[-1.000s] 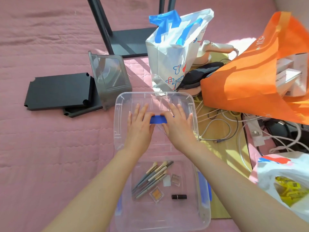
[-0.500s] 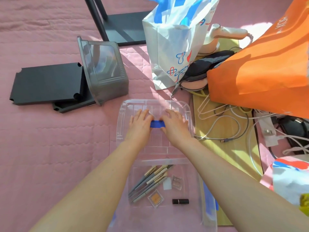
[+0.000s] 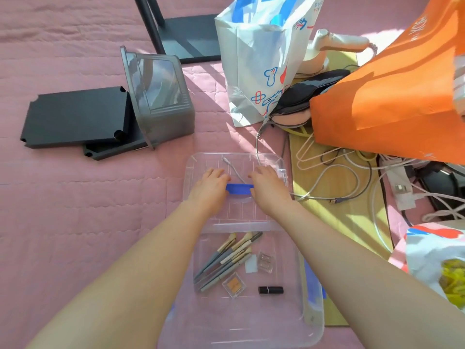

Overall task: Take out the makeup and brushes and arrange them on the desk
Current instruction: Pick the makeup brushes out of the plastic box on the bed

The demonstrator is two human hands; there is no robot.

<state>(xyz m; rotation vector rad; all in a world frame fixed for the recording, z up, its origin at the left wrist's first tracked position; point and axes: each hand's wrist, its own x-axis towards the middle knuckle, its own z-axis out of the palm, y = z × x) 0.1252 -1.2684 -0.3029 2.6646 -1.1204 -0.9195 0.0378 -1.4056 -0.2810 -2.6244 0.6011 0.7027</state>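
Note:
A clear plastic box [image 3: 312, 321] lies open on the pink mat below me. Inside it lie several makeup brushes [image 3: 224, 260], an orange eyeshadow pan [image 3: 234, 285], a black lipstick [image 3: 270, 289], a small clear case [image 3: 265, 261] and a white square [image 3: 251, 267]. The clear lid [image 3: 236, 161] lies flat just beyond the box. My left hand [image 3: 210, 188] and my right hand [image 3: 268, 188] grip it on either side of its blue handle [image 3: 239, 188], fingers curled over the lid.
A grey bin [image 3: 158, 96] on its side and black panels [image 3: 75, 117] sit far left. A white bag [image 3: 261, 59], an orange bag [image 3: 390, 91], tangled cables [image 3: 339, 172] on a wooden board [image 3: 352, 222] and a printed bag [image 3: 437, 258] crowd the right. A black stand [image 3: 191, 34] rises behind.
Both hands have slid the lid away from me, off the box, so the whole box interior now shows. My fingers went from spread flat to curled.

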